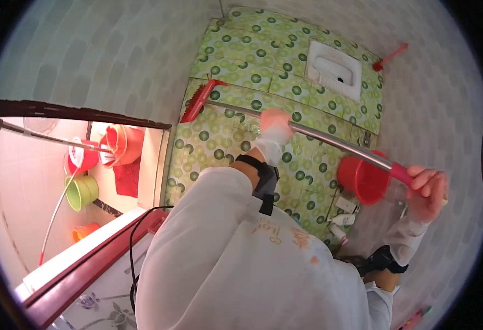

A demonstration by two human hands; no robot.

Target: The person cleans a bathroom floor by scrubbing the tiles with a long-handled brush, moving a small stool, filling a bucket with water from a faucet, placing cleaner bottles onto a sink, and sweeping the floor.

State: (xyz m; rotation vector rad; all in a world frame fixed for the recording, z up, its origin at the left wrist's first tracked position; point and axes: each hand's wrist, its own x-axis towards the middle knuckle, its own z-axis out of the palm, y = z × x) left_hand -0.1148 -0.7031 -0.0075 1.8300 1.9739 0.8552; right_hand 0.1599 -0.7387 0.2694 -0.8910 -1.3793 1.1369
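A long metal pole crosses the view, with a pink grip at its right end and a red brush head at its left end. My left hand is wrapped round the middle of the pole. At the pink grip, my right hand is closed on the end of the pole. The dark red bristles of the brush head face the wall at the left edge of the green patterned floor. Whether they touch the wall is unclear.
A squat toilet is set in the raised floor, near a red toilet brush. A red bucket and bottles stand at the right. Beyond the doorway are several buckets. The door stands at lower left.
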